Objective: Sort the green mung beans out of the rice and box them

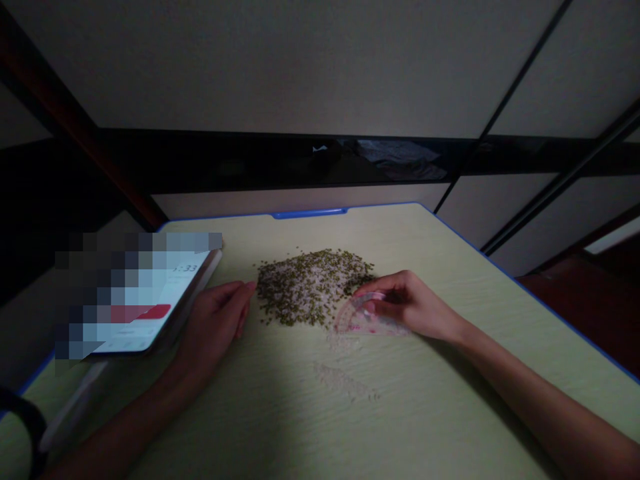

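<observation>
A pile of small green beans and pale grains like rice (pixel 310 287) lies spread on the pale table. My right hand (pixel 400 303) is closed on a clear protractor (pixel 345 319) with pink markings. Its curved edge reaches the right side of the pile. At the pile's left edge, my left hand (pixel 220 313) has its fingers curled and pressed together; whether anything is between them is hidden. Below the protractor, a thin scatter of pale grains (pixel 345 381) sits apart from the pile.
A tablet or large phone (pixel 150 327) with a lit screen, partly blurred out, leans at the left, close to my left forearm. The table (pixel 425 413) has a blue edge and a blue handle-like piece (pixel 310 213) at the back. Cabinet panels (pixel 300 67) stand behind it.
</observation>
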`<state>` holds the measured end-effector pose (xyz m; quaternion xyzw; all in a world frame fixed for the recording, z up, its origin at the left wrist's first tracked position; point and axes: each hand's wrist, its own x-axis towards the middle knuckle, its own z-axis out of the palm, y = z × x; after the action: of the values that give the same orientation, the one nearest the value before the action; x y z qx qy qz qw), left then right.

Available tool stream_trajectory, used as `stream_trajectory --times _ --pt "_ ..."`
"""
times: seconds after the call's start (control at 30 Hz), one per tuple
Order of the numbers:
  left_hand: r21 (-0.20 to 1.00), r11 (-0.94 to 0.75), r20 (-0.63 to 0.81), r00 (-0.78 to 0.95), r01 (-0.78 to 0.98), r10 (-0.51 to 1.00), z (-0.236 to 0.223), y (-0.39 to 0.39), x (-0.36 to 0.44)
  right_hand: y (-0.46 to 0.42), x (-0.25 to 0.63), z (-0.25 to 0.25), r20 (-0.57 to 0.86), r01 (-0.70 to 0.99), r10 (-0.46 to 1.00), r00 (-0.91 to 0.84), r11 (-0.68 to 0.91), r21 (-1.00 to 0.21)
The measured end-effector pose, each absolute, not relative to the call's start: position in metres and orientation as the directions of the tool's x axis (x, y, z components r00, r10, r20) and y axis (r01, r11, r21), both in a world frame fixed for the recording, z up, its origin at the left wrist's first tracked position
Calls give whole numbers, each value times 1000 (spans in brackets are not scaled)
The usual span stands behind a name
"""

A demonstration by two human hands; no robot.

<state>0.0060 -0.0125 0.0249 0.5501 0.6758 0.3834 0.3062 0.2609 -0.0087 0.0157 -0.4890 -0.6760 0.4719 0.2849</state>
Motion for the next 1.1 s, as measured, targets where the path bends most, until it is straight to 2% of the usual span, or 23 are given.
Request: stream_trajectory --times 0.57,0.97,1.1 --pt "846 107 7 -212 523 977 23 -11 4 -6 255 12 -9 435 965 -264 111 -893" --pt "845 114 0 -212 522 977 26 -12 7 -7 259 15 -56 402 939 -340 91 -911" --pt "849 116 -4 -212 516 977 27 -13 8 -7 258 13 -31 401 942 -334 112 -909"
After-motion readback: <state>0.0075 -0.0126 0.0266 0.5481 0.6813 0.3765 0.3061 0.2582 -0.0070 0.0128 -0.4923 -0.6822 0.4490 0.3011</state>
